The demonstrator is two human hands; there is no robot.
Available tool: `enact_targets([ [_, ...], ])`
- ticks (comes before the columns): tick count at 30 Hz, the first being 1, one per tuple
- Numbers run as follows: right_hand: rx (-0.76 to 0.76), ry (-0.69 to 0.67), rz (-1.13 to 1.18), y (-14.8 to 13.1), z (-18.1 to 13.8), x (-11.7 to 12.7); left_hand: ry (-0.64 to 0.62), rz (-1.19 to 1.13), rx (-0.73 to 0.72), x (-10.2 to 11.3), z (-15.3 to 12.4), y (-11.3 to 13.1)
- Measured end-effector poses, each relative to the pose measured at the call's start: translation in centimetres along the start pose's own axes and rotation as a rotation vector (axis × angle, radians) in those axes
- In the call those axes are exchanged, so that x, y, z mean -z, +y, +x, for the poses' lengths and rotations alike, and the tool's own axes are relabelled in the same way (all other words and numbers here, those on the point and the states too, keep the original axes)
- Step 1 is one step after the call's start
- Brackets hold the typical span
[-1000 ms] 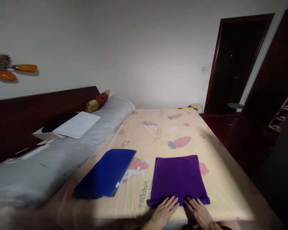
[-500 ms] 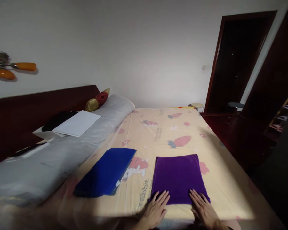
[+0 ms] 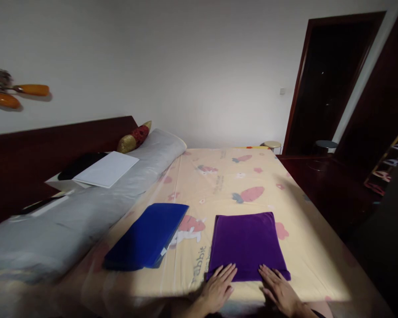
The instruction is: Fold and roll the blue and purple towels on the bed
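Observation:
A folded purple towel lies flat on the bed near its front edge. My left hand rests open with its fingers stretched out, the fingertips touching the towel's near left corner. My right hand lies open too, its fingers flat on the near right edge of the same towel. A folded blue towel lies to the left of the purple one, untouched.
The bed has a cream sheet printed with carrots. A long grey bolster runs along the dark headboard, with a white sheet of paper and a red-gold cushion on it. A dark doorway and dark cabinet stand at right.
My hands, which were close together on the purple towel's near edge, have slid apart to its two near corners. The towel lies a little flatter.

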State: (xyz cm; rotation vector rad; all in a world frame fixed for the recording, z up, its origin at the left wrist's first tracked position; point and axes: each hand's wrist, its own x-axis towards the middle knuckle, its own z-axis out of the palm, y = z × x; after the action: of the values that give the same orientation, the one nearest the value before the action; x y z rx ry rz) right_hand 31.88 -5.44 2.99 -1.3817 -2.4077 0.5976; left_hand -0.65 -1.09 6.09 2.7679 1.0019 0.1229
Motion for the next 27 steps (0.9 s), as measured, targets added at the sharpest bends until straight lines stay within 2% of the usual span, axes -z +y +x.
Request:
enact_targets([
  [3, -0.098, 0.089, -0.098, 2.9, -1.0, 0.2, 0.074, 0.102, 0.051, 0.2, -1.0, -2.1],
  [6, -0.128, 0.201, -0.209, 4.9, -1.6, 0.0, 0.122, 0.141, 0.100, 0.2, -1.7, -3.4],
  [10, -0.128, 0.287, -0.264, 4.1, -1.0, -0.1, 0.139, 0.111, 0.118, 0.3, -1.1, -2.9],
  [12, -0.101, 0.230, -0.218, 2.4, -0.3, 0.3, 0.118, 0.059, 0.096, 0.5, -0.3, -1.6],
  [15, -0.022, 0.034, -0.111, -0.4, 0.6, 0.8, 0.039, -0.031, 0.020, 0.6, 0.9, 0.5],
  [18, 0.016, -0.083, -0.053, -1.3, 0.9, 0.7, -0.029, -0.070, -0.031, 0.2, 1.3, 1.4],
  [20, -0.044, -0.062, -0.065, -0.4, 0.7, 0.5, -0.043, -0.056, -0.024, 0.0, 1.0, 0.9],
  [24, -0.208, 0.087, -0.159, 3.4, -0.6, 0.4, 0.014, 0.043, 0.086, 0.3, -0.6, -2.0],
  [27, -0.229, 0.164, -0.236, 5.7, -1.7, 0.7, 0.075, 0.120, 0.166, 1.1, -2.1, -4.1],
])
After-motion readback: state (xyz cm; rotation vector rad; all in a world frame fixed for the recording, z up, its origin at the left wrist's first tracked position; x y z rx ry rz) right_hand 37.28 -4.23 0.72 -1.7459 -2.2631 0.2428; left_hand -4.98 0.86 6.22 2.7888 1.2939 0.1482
